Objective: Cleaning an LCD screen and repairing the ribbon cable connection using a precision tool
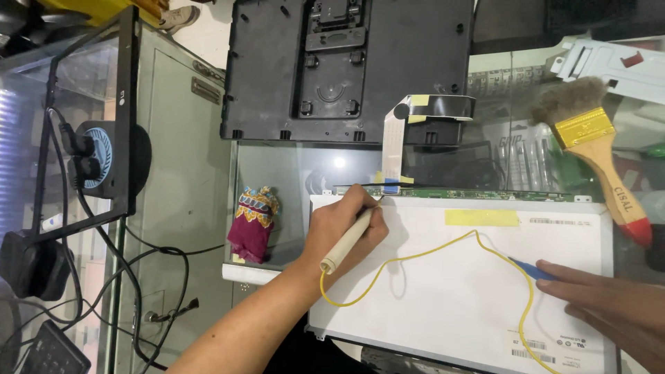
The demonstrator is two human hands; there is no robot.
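Note:
My left hand (344,227) grips a cream-handled probe (346,244) like a pen. Its dark tip touches the green circuit strip (485,195) along the top edge of a white display panel (443,305). A yellow wire (429,255) runs from the probe's rear end, loops across the panel and goes off towards the bottom right. My right hand (603,299) lies on the panel's right side with fingers stretched out, holding a blue pointed tool (532,269) against the panel. A strip of yellow tape (481,217) is stuck near the panel's top edge.
A white ribbon cable (392,144) rises from the strip to a black monitor back cover (346,69). A wooden paintbrush (597,149) lies at the right. A patterned cloth pouch (253,221) sits left of the panel. A black monitor frame (128,118) and cables stand far left.

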